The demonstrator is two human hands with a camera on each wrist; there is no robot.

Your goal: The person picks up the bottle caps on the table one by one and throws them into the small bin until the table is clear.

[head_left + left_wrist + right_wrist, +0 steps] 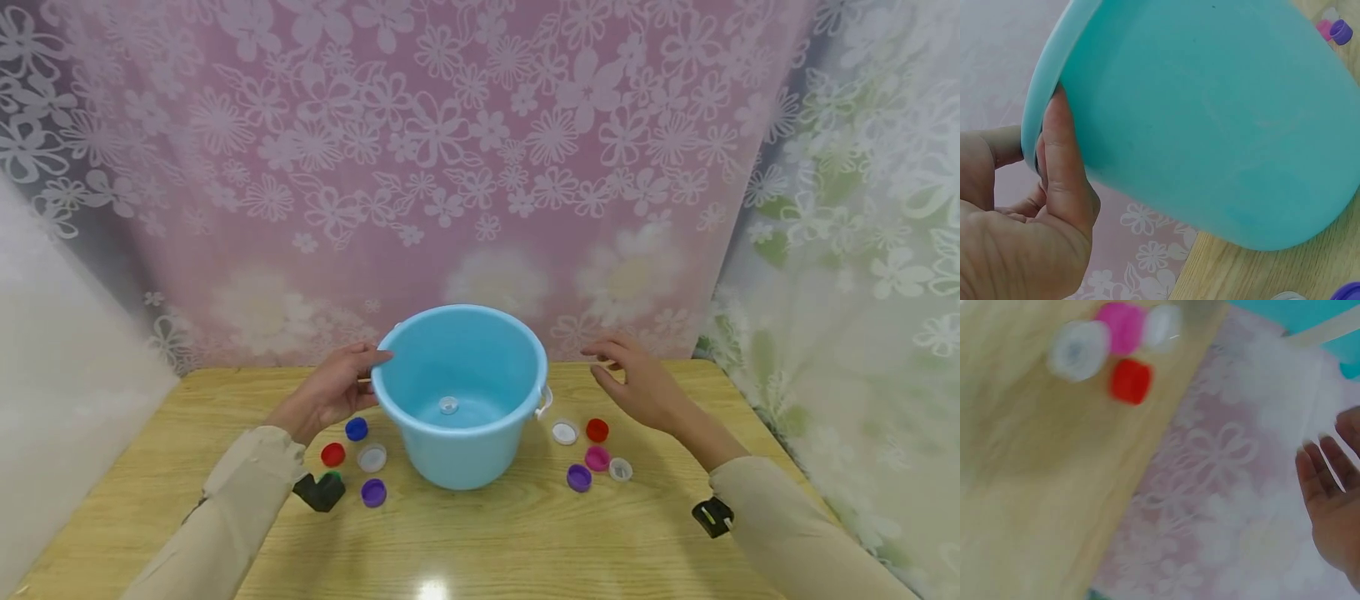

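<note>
A light blue bucket [461, 454] stands at the middle of the wooden table, its mouth tipped toward the head camera. My left hand [341, 387] grips its rim on the left side; in the left wrist view the rim runs between thumb and fingers. One clear-white bottle cap [448, 405] lies on the bucket's floor. My right hand [637, 383] is held in the air to the right of the bucket, apart from it, fingers relaxed and holding nothing. The bucket's white handle joint [544, 402] is on the side facing this hand.
Left of the bucket lie blue [356, 429], red [333, 454], white [372, 457] and purple caps [373, 492], with a green one partly hidden by the wrist camera. Right of it are white [565, 432], red [597, 430], pink [597, 458], purple [579, 477] and clear caps [620, 469]. A flowered curtain [480, 167] hangs behind.
</note>
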